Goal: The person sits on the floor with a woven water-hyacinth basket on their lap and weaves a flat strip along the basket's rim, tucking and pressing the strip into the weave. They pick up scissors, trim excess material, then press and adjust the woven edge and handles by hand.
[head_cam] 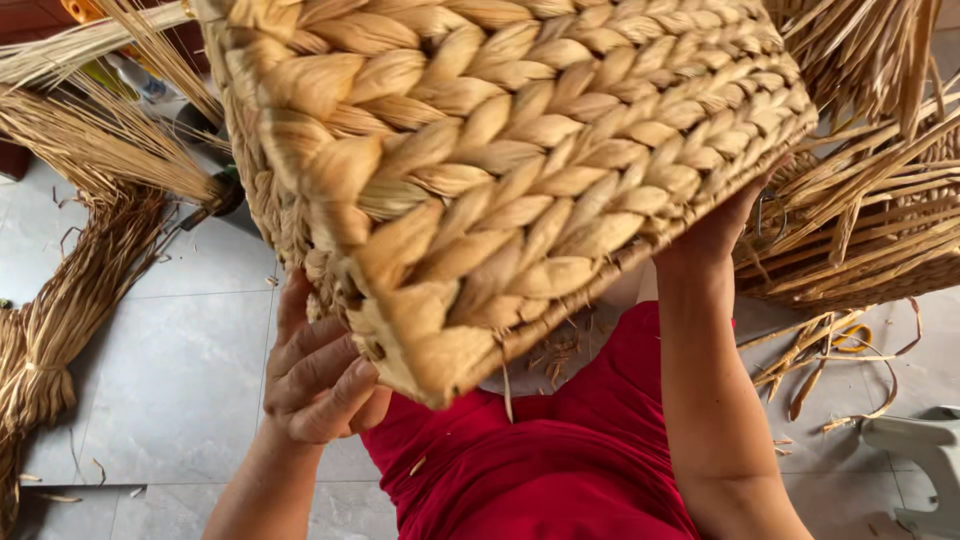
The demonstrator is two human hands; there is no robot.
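- Basket [500, 170]: you hold it up close to your face, tilted, its braided wall toward you; the inside is hidden, so what it holds cannot be told. You seem to be turning it to inspect or finish the weave.
- Second basket [850, 270] sits unfinished at the right, loose strands sticking out.
- Straw bundle [70, 310] lies on the floor [180, 370], left.
- Left hand [320, 380] clamps the basket's lower corner.
- Right hand [725, 225] grips the far edge, fingers hidden.
- Next, keep both grips firm while turning.
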